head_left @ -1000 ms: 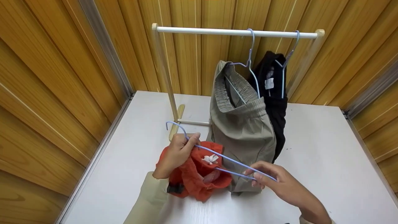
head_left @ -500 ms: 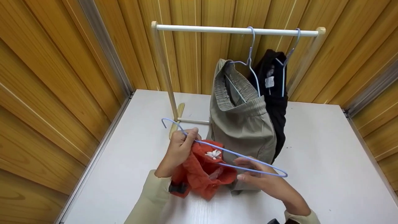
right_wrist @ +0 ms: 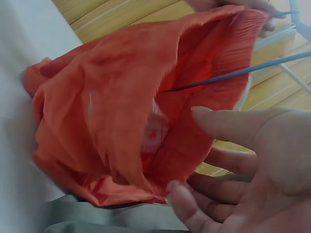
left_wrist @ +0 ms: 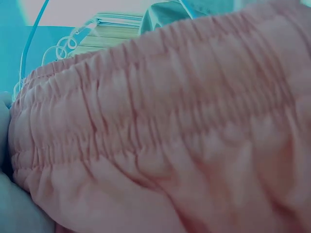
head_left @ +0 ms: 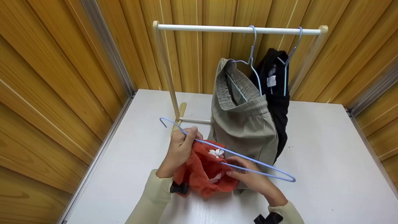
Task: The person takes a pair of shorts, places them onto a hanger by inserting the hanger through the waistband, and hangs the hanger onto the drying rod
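Note:
My left hand [head_left: 181, 144] grips a light-blue wire hanger [head_left: 293, 179] just below its hook, together with the waistband of a pair of red pants [head_left: 202, 179]. A white drawstring bow [head_left: 216, 153] sits at the waist. One hanger arm runs over the pants and the lower bar enters the waist opening; the far corner sticks out to the right. With my right hand [head_left: 248, 177] I hold the opening's right edge, thumb inside and fingers outside. The gathered waistband [left_wrist: 146, 107] fills the left wrist view. A pale label [right_wrist: 154, 131] shows inside the pants.
A rack with a white rail [head_left: 205, 28] stands behind. Grey-green pants [head_left: 242, 124] and a black garment [head_left: 278, 109] hang from it on similar hangers, at its right half. The rack's wooden foot [head_left: 182, 109] rests on the white table [head_left: 124, 174]. Wood-panelled walls enclose the table.
My right hand has let go of the hanger's right end and moved left to the edge of the pants' waist opening. The hanger has tilted slightly, its free corner now further right.

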`<move>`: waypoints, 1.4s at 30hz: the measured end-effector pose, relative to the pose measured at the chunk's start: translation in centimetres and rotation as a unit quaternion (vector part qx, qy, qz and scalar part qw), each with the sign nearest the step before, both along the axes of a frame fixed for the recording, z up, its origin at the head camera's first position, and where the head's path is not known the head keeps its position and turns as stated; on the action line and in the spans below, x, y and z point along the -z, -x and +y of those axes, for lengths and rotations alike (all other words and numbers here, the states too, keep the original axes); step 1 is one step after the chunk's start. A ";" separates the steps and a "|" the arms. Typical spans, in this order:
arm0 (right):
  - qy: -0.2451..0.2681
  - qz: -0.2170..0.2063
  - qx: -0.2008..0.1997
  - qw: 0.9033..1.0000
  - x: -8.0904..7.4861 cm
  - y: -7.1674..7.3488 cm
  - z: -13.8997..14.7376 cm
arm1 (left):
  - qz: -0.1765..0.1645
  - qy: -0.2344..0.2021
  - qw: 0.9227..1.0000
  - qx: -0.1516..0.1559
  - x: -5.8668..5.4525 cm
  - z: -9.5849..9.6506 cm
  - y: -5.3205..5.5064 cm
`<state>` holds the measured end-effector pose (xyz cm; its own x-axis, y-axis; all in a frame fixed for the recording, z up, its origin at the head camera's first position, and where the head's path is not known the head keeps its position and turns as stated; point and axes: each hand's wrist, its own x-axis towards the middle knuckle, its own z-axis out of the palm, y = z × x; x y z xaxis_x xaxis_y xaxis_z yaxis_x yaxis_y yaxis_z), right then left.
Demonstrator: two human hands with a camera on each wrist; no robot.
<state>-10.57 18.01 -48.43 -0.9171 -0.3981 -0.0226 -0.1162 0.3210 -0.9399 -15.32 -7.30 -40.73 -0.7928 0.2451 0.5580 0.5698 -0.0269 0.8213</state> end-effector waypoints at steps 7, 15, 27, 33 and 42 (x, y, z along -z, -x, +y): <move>-0.017 -0.008 0.013 1.000 0.1 -0.1 0.4 | -0.010 -0.025 1.000 0.013 -0.2 -0.2 0.1; 0.026 -0.057 0.037 0.997 -1.7 -0.6 2.2 | -0.023 -0.020 1.000 -0.005 -0.2 -1.0 0.1; 0.028 -0.064 0.097 0.993 -5.6 -1.7 4.3 | 0.009 0.005 0.999 -0.037 0.0 -1.3 0.1; 0.054 -0.034 0.108 0.992 -7.3 -2.1 5.1 | 0.011 0.003 0.999 -0.039 0.4 -1.1 0.2; 0.136 -0.016 0.073 0.988 -8.5 -2.8 6.9 | 0.017 0.034 0.998 -0.042 0.4 -0.9 -0.1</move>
<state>-7.75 24.87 -39.90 -0.9658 -0.2567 0.0365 -0.0556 0.0674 -0.9962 -15.19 -8.20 -41.13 -0.7934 0.2167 0.5688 0.5948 0.0776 0.8001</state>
